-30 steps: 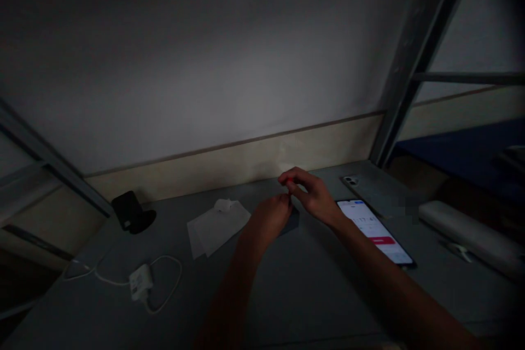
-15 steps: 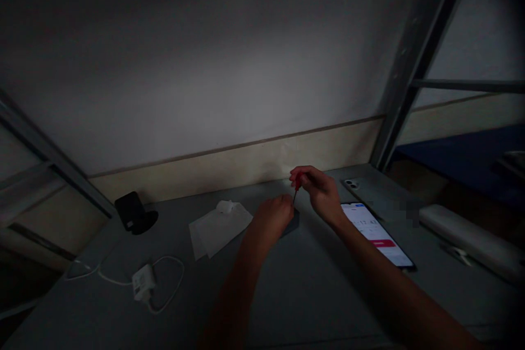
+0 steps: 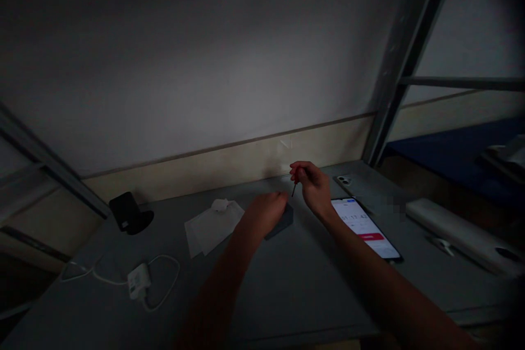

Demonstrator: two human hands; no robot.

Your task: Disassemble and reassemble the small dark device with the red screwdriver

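Observation:
My right hand (image 3: 314,186) grips a small red-handled screwdriver (image 3: 296,178), its thin dark shaft pointing down toward the table. Close by on the left, my left hand (image 3: 268,212) is closed, its fingertips pinched together; what they hold, if anything, is hidden. Beneath and beside that hand lies a dark flat block (image 3: 284,220), partly covered by it. The screwdriver's tip is a little apart from the left fingertips.
Right of my hands lies a lit phone (image 3: 363,229), with another phone (image 3: 344,180) behind it and a long pale case (image 3: 455,232) farther right. Leftward are white papers (image 3: 215,227) under a crumpled tissue (image 3: 220,205), a white charger (image 3: 139,281) with cable, and a black stand (image 3: 130,213).
The screwdriver has lifted slightly away from the left fingertips, and more of the dark block shows. The whole view has shifted a little, moving things leftward.

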